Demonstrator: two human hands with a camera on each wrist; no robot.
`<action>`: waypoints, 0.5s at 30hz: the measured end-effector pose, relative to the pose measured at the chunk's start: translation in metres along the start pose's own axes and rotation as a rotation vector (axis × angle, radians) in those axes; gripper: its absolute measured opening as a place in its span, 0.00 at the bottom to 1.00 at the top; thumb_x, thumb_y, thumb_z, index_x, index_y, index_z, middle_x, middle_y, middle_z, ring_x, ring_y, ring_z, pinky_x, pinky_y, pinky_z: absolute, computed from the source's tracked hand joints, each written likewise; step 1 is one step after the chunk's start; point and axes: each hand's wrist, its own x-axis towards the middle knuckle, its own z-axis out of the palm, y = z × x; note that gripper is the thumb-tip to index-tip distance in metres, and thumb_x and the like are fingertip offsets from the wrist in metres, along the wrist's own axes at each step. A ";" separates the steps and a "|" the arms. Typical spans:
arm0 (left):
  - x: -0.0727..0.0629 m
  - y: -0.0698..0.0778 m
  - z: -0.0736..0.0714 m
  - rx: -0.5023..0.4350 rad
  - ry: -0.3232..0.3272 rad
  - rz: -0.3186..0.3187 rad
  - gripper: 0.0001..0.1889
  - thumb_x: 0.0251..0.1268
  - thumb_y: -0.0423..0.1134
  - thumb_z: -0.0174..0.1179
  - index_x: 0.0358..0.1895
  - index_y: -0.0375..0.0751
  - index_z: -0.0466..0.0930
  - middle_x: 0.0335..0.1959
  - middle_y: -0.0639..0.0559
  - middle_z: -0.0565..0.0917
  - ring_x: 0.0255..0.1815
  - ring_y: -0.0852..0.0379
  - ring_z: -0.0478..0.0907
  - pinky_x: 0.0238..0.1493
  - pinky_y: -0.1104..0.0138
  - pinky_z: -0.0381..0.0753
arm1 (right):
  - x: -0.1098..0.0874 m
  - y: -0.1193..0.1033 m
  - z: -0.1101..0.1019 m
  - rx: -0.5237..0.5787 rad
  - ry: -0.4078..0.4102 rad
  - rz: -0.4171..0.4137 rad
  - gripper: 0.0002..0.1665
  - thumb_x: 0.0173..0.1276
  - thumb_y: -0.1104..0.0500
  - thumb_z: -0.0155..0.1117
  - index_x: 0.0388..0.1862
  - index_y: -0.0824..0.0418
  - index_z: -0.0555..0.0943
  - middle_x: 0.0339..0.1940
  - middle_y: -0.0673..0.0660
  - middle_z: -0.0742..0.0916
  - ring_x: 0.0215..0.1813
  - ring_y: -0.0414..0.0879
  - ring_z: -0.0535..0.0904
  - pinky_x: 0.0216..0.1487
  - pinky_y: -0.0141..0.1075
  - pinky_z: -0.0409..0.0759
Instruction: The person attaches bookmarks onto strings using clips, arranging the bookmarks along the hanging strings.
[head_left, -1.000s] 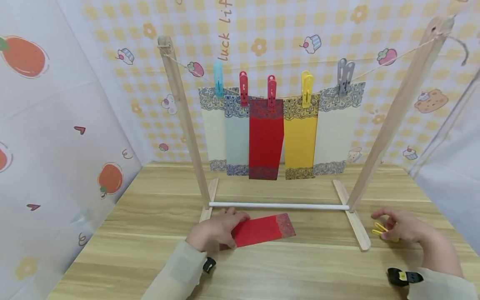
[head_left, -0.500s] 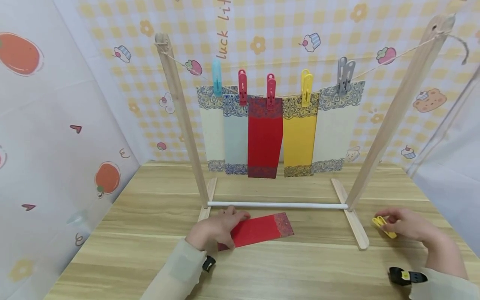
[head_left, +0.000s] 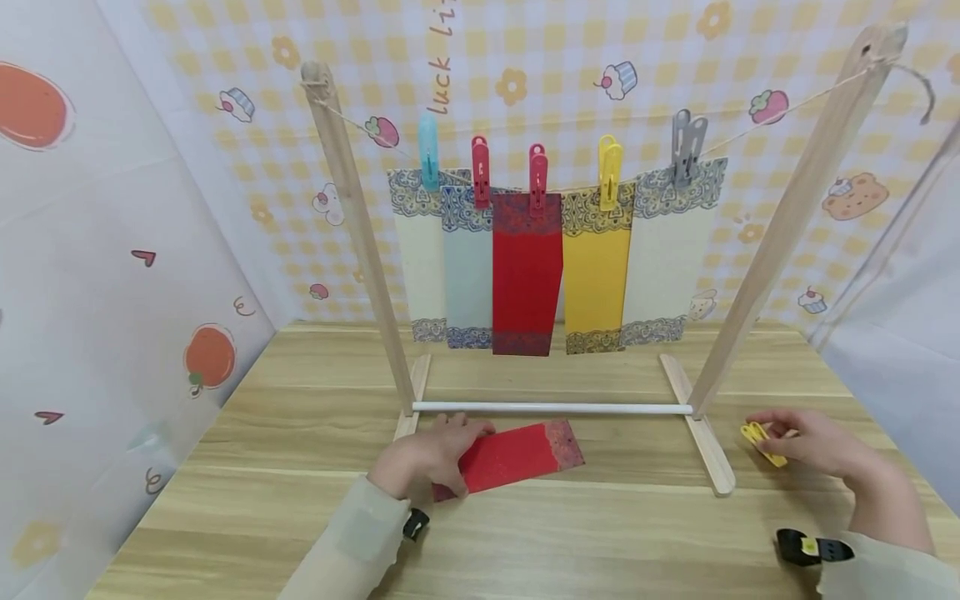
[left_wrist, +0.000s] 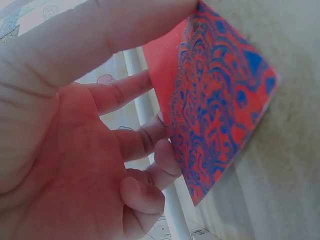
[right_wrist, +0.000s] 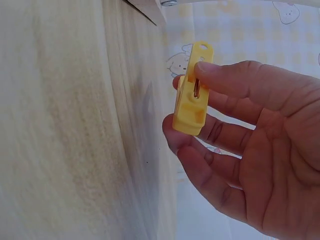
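Note:
My left hand [head_left: 438,454] grips the left end of a red card [head_left: 510,458] with a patterned band at each end, low over the table in front of the white rod. In the left wrist view the thumb lies along one edge of the card's patterned end [left_wrist: 225,100], and the fingers curl at the opposite edge. To the right of the wooden stand, my right hand [head_left: 813,442] pinches a yellow clothespin [head_left: 763,444] between thumb and fingers. The right wrist view shows the clothespin [right_wrist: 192,100] held off the tabletop, thumb on its upper half.
A wooden stand, with a left post [head_left: 356,225], a right post [head_left: 795,208] and a white rod [head_left: 551,407], carries a string. Several patterned cards hang from it, including a red card [head_left: 525,283] and a yellow card [head_left: 596,283], by coloured clothespins. A patterned cloth [head_left: 517,50] stands behind.
My right hand has picked the yellow clothespin up from the table and turned it slightly. My left hand stays on the red card. The head view has shifted slightly.

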 end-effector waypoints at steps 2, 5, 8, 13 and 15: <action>0.000 0.000 0.000 0.006 0.003 0.003 0.44 0.42 0.32 0.78 0.68 0.52 0.68 0.56 0.54 0.75 0.56 0.54 0.65 0.47 0.61 0.78 | -0.001 -0.001 0.001 0.008 0.011 -0.001 0.23 0.71 0.64 0.61 0.59 0.79 0.74 0.34 0.50 0.77 0.32 0.29 0.69 0.30 0.29 0.73; 0.000 -0.001 0.001 -0.012 0.012 0.001 0.43 0.41 0.32 0.78 0.66 0.53 0.70 0.54 0.55 0.76 0.55 0.56 0.65 0.45 0.63 0.77 | -0.002 -0.003 0.001 0.014 0.028 0.000 0.24 0.72 0.63 0.60 0.60 0.79 0.73 0.34 0.50 0.77 0.32 0.29 0.69 0.30 0.29 0.72; -0.001 -0.002 0.002 -0.035 0.023 0.003 0.42 0.40 0.32 0.79 0.64 0.54 0.71 0.53 0.56 0.77 0.54 0.57 0.65 0.45 0.61 0.75 | -0.003 -0.005 0.001 0.025 0.042 0.006 0.25 0.73 0.63 0.59 0.62 0.79 0.72 0.34 0.50 0.77 0.32 0.30 0.70 0.30 0.29 0.72; 0.000 -0.003 0.003 -0.043 0.040 0.015 0.40 0.42 0.33 0.78 0.64 0.54 0.72 0.53 0.56 0.77 0.55 0.57 0.66 0.50 0.57 0.70 | -0.003 -0.006 0.000 0.052 0.060 0.022 0.25 0.74 0.63 0.57 0.63 0.78 0.71 0.38 0.54 0.77 0.33 0.31 0.71 0.30 0.30 0.73; 0.001 -0.003 0.003 -0.052 0.053 0.023 0.38 0.44 0.34 0.77 0.64 0.54 0.72 0.53 0.57 0.77 0.56 0.57 0.67 0.51 0.56 0.68 | -0.003 -0.006 0.000 0.064 0.065 0.032 0.26 0.74 0.61 0.57 0.64 0.77 0.70 0.40 0.56 0.77 0.34 0.31 0.73 0.31 0.31 0.75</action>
